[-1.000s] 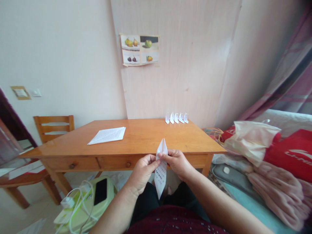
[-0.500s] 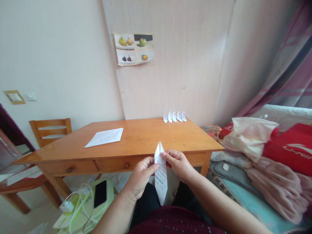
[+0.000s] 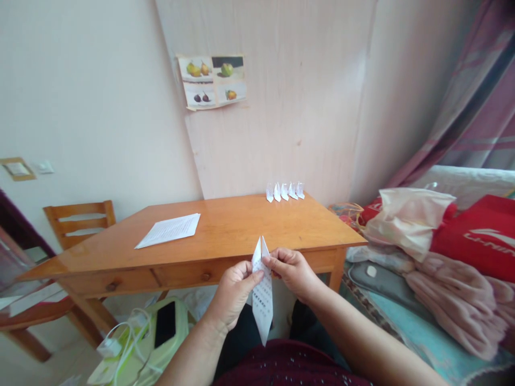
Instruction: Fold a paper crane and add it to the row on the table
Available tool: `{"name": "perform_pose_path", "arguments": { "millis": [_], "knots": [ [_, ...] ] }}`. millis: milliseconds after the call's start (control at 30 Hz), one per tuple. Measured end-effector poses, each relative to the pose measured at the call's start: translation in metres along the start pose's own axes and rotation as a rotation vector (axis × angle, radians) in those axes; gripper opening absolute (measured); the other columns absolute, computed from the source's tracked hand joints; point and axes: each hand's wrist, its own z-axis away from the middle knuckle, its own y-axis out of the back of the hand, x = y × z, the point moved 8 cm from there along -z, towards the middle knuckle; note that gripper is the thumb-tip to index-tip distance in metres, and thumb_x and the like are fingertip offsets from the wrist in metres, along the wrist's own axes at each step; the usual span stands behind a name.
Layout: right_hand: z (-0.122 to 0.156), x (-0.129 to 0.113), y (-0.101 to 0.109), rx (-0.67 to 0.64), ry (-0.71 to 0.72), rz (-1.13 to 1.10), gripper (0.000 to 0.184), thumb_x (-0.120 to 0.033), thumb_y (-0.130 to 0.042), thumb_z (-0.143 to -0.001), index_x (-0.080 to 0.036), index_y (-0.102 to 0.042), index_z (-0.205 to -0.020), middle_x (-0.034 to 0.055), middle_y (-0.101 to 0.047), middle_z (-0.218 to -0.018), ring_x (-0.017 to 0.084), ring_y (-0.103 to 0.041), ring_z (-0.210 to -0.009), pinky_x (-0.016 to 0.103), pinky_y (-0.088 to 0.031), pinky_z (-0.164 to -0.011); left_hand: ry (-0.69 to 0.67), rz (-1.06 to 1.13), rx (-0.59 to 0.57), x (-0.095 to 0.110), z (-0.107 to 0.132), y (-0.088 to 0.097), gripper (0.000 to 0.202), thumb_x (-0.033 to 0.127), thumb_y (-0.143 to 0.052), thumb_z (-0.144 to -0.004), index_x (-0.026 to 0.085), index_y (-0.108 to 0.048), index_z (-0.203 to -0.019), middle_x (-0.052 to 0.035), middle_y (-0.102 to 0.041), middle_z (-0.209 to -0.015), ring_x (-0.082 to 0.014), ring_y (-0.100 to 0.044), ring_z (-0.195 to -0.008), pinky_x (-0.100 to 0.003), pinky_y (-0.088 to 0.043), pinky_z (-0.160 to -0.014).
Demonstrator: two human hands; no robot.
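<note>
A narrow piece of folded paper (image 3: pixel 262 308) with printed text hangs upright between my hands, just in front of the table's near edge. Its top end is split into two pointed tips, and its lower end tapers to a point. My left hand (image 3: pixel 235 292) pinches the left edge of the paper, thumb on the printed face. Higher up on the right side, my right hand (image 3: pixel 293 271) pinches it near the base of the split. The fingers behind the paper are partly hidden. Several small folded paper figures (image 3: pixel 285 192) stand in a row at the table's far right edge.
A stack of printed sheets (image 3: pixel 168 230) lies on the left of the wooden table (image 3: pixel 225 225). Below left, a phone (image 3: pixel 165 324) and white cables (image 3: pixel 129 338) rest on a light green box. A chair (image 3: pixel 82 220) stands at left; bags and a pink blanket (image 3: pixel 454 300) lie at right.
The top of the folded paper has parted from a single point into two tips. Both hands keep their pinch on it. The view has shifted slightly to the right.
</note>
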Motion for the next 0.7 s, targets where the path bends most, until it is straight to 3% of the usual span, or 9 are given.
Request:
{"name": "perform_pose_path", "arguments": {
  "millis": [333,500,700],
  "knots": [
    [-0.01,-0.017,0.011,0.091,-0.02,-0.177,0.029,-0.041,-0.079,-0.072,-0.019,-0.062,-0.069,-0.0041,-0.053,-0.059,0.01,-0.04,-0.054,0.025,-0.032,-0.055,0.0,-0.058,-0.049,-0.007,0.0,-0.009,0.031,0.037,-0.083,-0.074,0.016,-0.061,-0.075,-0.0015,-0.068,-0.072,-0.0144,-0.058,-0.065,-0.026,-0.042,-0.065],
    [-0.015,-0.027,0.021,0.143,0.045,-0.147,0.03,-0.044,-0.074,-0.079,-0.019,-0.06,-0.071,-0.0036,-0.055,-0.063,0.01,-0.041,-0.055,0.025,-0.031,-0.055,0.002,-0.001,0.006,-0.003,-0.003,0.0,0.028,0.036,-0.083,-0.073,0.015,-0.065,-0.076,-0.0036,-0.071,-0.075,-0.0158,-0.061,-0.069,-0.027,-0.045,-0.069],
    [0.002,-0.018,0.006,0.0,0.05,-0.043,0.026,-0.043,-0.075,-0.081,-0.02,-0.066,-0.085,-0.0018,-0.059,-0.075,0.011,-0.046,-0.063,0.026,-0.037,-0.061,0.047,0.175,0.067,0.008,-0.005,0.014,0.028,0.031,-0.084,-0.071,0.014,-0.073,-0.091,-0.0052,-0.074,-0.079,-0.016,-0.064,-0.067,-0.027,-0.047,-0.068]
  ]
}}
